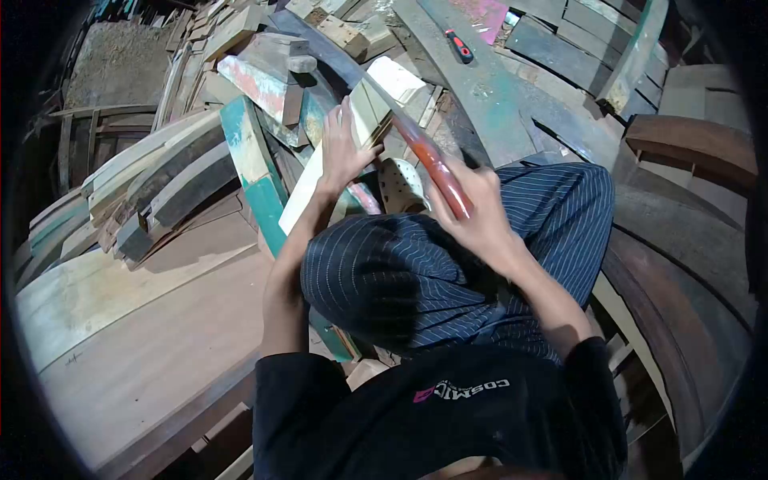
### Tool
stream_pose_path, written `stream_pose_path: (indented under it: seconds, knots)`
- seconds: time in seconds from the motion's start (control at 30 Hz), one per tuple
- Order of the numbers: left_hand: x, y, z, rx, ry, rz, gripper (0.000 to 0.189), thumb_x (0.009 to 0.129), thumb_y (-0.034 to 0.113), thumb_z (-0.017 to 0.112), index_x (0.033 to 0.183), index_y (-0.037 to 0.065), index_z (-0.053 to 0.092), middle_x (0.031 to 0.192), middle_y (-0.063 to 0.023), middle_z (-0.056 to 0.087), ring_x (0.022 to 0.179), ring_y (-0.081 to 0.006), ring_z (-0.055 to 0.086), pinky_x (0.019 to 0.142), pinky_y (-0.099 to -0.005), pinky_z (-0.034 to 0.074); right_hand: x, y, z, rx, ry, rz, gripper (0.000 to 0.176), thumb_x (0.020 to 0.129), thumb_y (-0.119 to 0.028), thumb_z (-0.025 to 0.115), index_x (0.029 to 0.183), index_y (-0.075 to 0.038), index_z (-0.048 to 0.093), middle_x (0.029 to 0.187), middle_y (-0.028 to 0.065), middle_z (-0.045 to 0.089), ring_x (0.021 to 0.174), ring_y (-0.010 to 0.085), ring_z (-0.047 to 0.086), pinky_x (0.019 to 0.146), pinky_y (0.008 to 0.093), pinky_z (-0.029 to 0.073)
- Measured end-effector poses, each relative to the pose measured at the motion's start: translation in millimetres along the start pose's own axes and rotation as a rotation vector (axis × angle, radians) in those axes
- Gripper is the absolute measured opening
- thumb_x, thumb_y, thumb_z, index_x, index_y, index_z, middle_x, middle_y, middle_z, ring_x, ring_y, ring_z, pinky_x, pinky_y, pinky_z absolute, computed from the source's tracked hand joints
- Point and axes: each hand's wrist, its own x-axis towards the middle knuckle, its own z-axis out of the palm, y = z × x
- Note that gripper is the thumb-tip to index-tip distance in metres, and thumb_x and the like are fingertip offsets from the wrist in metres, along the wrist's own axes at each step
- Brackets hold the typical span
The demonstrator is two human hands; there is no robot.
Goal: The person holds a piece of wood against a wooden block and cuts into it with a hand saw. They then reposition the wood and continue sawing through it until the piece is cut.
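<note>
Scrap planks point(160, 176) heaped around; dim, maybe workshop.

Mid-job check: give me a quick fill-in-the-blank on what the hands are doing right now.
The tool in the right hand has a ___ handle.
The left hand presses on a pale wooden ___.
The screwdriver is held by ___ hand.
Missing words: red; plank; neither.

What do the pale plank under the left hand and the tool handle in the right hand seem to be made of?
Plank under the left hand: bare wood, it seems, pale and matt, unpainted beside the teal-painted boards around it. Handle gripped by the right hand: glossy reddish-orange, with a bright sheen; varnished wood or plastic, the look leaves that open.
</note>
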Motion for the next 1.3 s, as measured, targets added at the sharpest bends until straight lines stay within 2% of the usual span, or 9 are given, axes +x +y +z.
stream_pose_path:
  seconds: [0.13, 0.27, 0.4, 0.57, 0.63, 0.7, 1.03, 1.27, 1.3]
  knots:
    - [-0.9, 2.2, 1.1, -0.009, -0.001, -0.041, 0.114, 0.062, 0.029, 0.089, 0.152, -0.006, 0.029, 0.131, -0.0271, 0.047, 0.123, -0.0436, 0.045, 0.108, -0.0501, 0.039, 8.5, -5.1, 7.4, -0.064, -0.013, 0.015, 0.015, 0.085, -0.001, 0.072, 0.098, 0.003, 0.065, 0.066, 0.0193, 0.057, 0.051, 0.0312, 0.061, 0.051, 0.034, 0.045]
    - [-2.2, -1.1, 2.0, 0.036, -0.008, -0.043, 0.118, 0.06, 0.032, 0.089, 0.154, -0.003, 0.028, 0.131, -0.028, 0.046, 0.123, -0.0437, 0.045, 0.108, -0.0498, 0.04, -83.4, -44.7, -43.3, -0.121, -0.039, 0.1, 0.018, 0.085, 0.003, 0.07, 0.102, 0.006, 0.067, 0.067, 0.0138, 0.063, 0.049, 0.028, 0.063, 0.05, 0.0328, 0.047]
    - [-1.2, -0.5, 2.9, 0.042, -0.027, -0.055, 0.115, 0.061, 0.033, 0.088, 0.152, -0.005, 0.03, 0.132, -0.0274, 0.046, 0.122, -0.0437, 0.045, 0.107, -0.0508, 0.041, -132.7, -82.8, -83.7, -0.32, -0.196, 0.139, 0.029, 0.076, 0.007, 0.073, 0.104, 0.012, 0.066, 0.077, 0.0194, 0.069, 0.055, 0.0285, 0.07, 0.05, 0.0316, 0.052]
    - [-0.7, 4.1, -3.3, 0.037, -0.033, -0.032, 0.115, 0.061, 0.03, 0.091, 0.151, -0.006, 0.03, 0.133, -0.0268, 0.046, 0.122, -0.0437, 0.045, 0.108, -0.05, 0.04, -64.5, -48.1, -32.9, -0.125, -0.056, 0.099, 0.021, 0.084, 0.003, 0.071, 0.105, 0.005, 0.066, 0.065, 0.0151, 0.063, 0.052, 0.0284, 0.066, 0.051, 0.0301, 0.049]
    - [0.2, 2.0, 1.9, 0.041, -0.022, -0.037, 0.116, 0.061, 0.028, 0.093, 0.152, -0.007, 0.029, 0.134, -0.0267, 0.046, 0.123, -0.0432, 0.045, 0.108, -0.0498, 0.039, -17.6, -6.3, 0.3, -0.053, -0.02, -0.075, 0.021, 0.086, 0.0, 0.071, 0.106, 0.004, 0.066, 0.067, 0.0186, 0.064, 0.053, 0.0297, 0.067, 0.053, 0.0327, 0.051]
    - [1.0, 1.4, 3.1, 0.045, -0.012, -0.013, 0.117, 0.06, 0.029, 0.093, 0.152, -0.006, 0.029, 0.133, -0.027, 0.046, 0.122, -0.0435, 0.046, 0.108, -0.0498, 0.04, 10.7, 10.0, 20.0, -0.082, -0.044, 0.012, 0.019, 0.087, -0.001, 0.07, 0.104, 0.003, 0.064, 0.069, 0.0206, 0.064, 0.055, 0.03, 0.068, 0.054, 0.0343, 0.051]
    - [-1.7, -1.6, 0.9, 0.021, -0.022, -0.031, 0.119, 0.059, 0.033, 0.091, 0.153, -0.004, 0.028, 0.134, -0.0284, 0.045, 0.123, -0.0443, 0.045, 0.107, -0.0504, 0.04, -126.5, -65.6, -60.2, -0.231, -0.09, 0.136, 0.025, 0.08, 0.007, 0.073, 0.104, 0.009, 0.066, 0.068, 0.0161, 0.067, 0.052, 0.0247, 0.07, 0.048, 0.0307, 0.05]
    - [-4.1, -7.4, 4.6, 0.085, -0.051, -0.019, 0.121, 0.06, 0.034, 0.09, 0.155, -0.004, 0.025, 0.136, -0.0274, 0.045, 0.124, -0.0437, 0.044, 0.108, -0.051, 0.039, -48.9, -62.3, -49.5, -0.119, -0.109, 0.109, 0.018, 0.084, 0.002, 0.071, 0.101, 0.003, 0.066, 0.064, 0.0169, 0.061, 0.052, 0.0269, 0.067, 0.048, 0.0316, 0.047]
    - [-1.8, -4.8, 2.8, 0.082, -0.054, -0.017, 0.121, 0.06, 0.034, 0.09, 0.155, -0.004, 0.025, 0.136, -0.027, 0.045, 0.124, -0.0434, 0.044, 0.108, -0.051, 0.039, -36.2, -45.6, -34.4, -0.093, -0.051, 0.065, 0.009, 0.089, -0.002, 0.069, 0.096, 0.003, 0.065, 0.062, 0.0125, 0.056, 0.047, 0.0244, 0.058, 0.048, 0.0312, 0.041]
